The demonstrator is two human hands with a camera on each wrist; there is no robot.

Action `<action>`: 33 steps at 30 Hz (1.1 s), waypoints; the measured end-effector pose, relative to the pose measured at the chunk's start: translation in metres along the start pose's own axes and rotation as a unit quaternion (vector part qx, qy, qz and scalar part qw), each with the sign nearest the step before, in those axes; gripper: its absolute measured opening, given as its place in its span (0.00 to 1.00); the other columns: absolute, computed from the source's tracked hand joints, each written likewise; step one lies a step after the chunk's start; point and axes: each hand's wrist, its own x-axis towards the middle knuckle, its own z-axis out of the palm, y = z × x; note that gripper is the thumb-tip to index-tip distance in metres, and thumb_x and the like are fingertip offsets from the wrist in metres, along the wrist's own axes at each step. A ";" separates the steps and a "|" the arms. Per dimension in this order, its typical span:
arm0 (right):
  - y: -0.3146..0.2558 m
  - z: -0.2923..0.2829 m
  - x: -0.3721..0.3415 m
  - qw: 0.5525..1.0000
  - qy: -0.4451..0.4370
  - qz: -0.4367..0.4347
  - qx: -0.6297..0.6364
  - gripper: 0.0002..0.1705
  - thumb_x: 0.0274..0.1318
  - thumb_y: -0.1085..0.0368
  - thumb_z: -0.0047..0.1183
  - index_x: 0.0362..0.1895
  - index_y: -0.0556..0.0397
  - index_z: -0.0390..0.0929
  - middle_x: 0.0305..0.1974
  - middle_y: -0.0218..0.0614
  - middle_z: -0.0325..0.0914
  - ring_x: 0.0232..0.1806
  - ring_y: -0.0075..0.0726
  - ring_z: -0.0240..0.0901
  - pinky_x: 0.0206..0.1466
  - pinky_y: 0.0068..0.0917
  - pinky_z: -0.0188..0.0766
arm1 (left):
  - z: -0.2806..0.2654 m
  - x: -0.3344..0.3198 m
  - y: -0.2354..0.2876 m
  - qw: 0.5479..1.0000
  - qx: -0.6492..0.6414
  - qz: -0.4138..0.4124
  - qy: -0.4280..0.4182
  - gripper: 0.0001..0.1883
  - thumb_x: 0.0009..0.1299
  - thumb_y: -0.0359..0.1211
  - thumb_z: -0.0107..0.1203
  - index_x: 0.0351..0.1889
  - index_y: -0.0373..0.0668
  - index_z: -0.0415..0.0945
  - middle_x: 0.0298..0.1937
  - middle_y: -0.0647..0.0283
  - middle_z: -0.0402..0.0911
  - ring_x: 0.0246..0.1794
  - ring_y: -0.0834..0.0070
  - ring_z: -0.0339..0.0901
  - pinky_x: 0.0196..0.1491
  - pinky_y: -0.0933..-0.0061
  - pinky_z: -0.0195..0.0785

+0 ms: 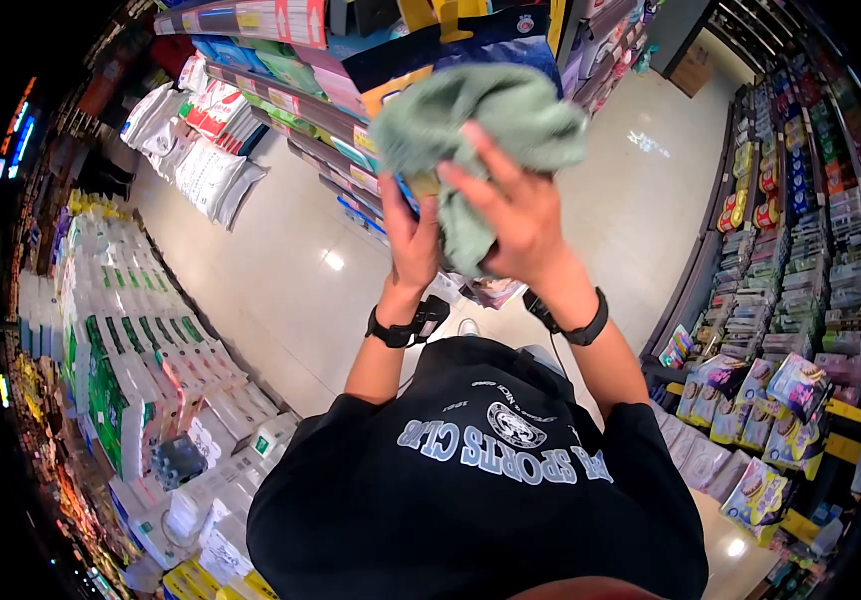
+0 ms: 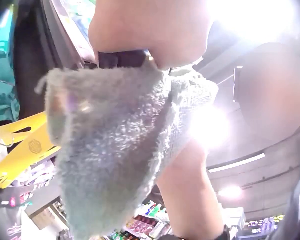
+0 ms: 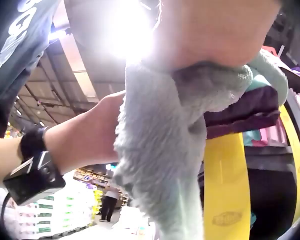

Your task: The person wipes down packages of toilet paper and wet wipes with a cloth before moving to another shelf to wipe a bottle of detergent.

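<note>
A fluffy grey-green towel (image 1: 476, 120) is bunched in front of me at the shelf, one end hanging down. My right hand (image 1: 521, 215) grips it from the near side, fingers spread over the folds and thumb hidden. Just left of it, my left hand (image 1: 414, 240) holds the edge of a dark blue package (image 1: 496, 42) between thumb and fingers. That package stands behind the towel, which covers most of its front. The towel (image 2: 110, 135) hangs beneath the left hand in the left wrist view. In the right wrist view, the package (image 3: 245, 112) shows dark purple beside the towel.
Shelves with price strips (image 1: 251, 22) rise ahead. White sacks (image 1: 213, 180) lie at the left, near stacked packs (image 1: 166, 370). Racks of hanging goods (image 1: 756, 260) line the right side. Pale tiled floor (image 1: 641, 190) runs between. A person (image 3: 109, 200) stands far off.
</note>
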 end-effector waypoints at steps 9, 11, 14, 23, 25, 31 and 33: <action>0.046 -0.016 0.028 0.991 0.032 -0.004 0.129 0.29 0.48 0.65 0.64 0.59 0.46 0.82 0.70 0.44 0.73 0.62 0.51 0.76 0.63 0.41 0.71 | 0.028 0.001 0.023 0.987 0.128 0.058 0.076 0.33 0.81 0.39 0.53 0.77 0.34 0.52 0.72 0.54 0.68 0.71 0.65 0.66 0.72 0.63 0.59; 0.060 -0.024 0.009 0.988 -0.003 0.001 0.155 0.31 0.47 0.68 0.63 0.60 0.48 0.80 0.70 0.45 0.73 0.57 0.52 0.78 0.55 0.37 0.72 | 0.029 -0.008 0.017 0.980 0.141 0.038 0.134 0.33 0.81 0.39 0.52 0.77 0.34 0.52 0.72 0.54 0.67 0.71 0.65 0.66 0.73 0.63 0.58; 0.079 -0.036 -0.029 0.977 -0.046 -0.017 0.207 0.29 0.45 0.76 0.57 0.57 0.51 0.80 0.70 0.45 0.72 0.56 0.53 0.77 0.59 0.41 0.73 | 0.037 -0.013 0.018 0.968 0.169 0.026 0.185 0.32 0.82 0.39 0.51 0.77 0.34 0.52 0.72 0.54 0.66 0.71 0.66 0.65 0.73 0.62 0.56; 0.168 -0.137 -0.092 0.927 -0.073 0.067 0.361 0.17 0.46 0.80 0.58 0.44 0.57 0.79 0.59 0.43 0.78 0.55 0.57 0.77 0.55 0.42 0.76 | 0.136 -0.037 0.031 0.818 0.367 0.184 0.404 0.29 0.72 0.27 0.52 0.71 0.35 0.59 0.73 0.51 0.64 0.73 0.59 0.63 0.75 0.56 0.52; 0.195 -0.158 -0.096 0.918 -0.088 0.067 0.382 0.13 0.46 0.77 0.60 0.39 0.57 0.78 0.56 0.43 0.81 0.53 0.58 0.78 0.55 0.42 0.76 | 0.168 -0.041 0.033 0.815 0.373 0.223 0.383 0.29 0.66 0.24 0.53 0.67 0.36 0.62 0.72 0.50 0.65 0.74 0.57 0.62 0.75 0.54 0.51; 0.252 -0.210 -0.095 0.915 -0.019 0.115 0.387 0.09 0.47 0.75 0.62 0.35 0.57 0.79 0.50 0.44 0.84 0.52 0.54 0.81 0.57 0.42 0.75 | 0.290 -0.017 0.002 0.944 0.255 0.161 0.134 0.15 0.65 0.28 0.54 0.51 0.38 0.72 0.58 0.49 0.77 0.61 0.57 0.72 0.67 0.55 0.61; 0.265 -0.225 -0.091 0.914 0.010 0.139 0.380 0.08 0.47 0.74 0.63 0.35 0.56 0.80 0.51 0.45 0.84 0.52 0.54 0.81 0.57 0.41 0.75 | 0.336 -0.003 -0.017 0.953 0.273 0.135 0.001 0.16 0.69 0.30 0.52 0.53 0.36 0.74 0.58 0.50 0.78 0.62 0.55 0.72 0.67 0.54 0.61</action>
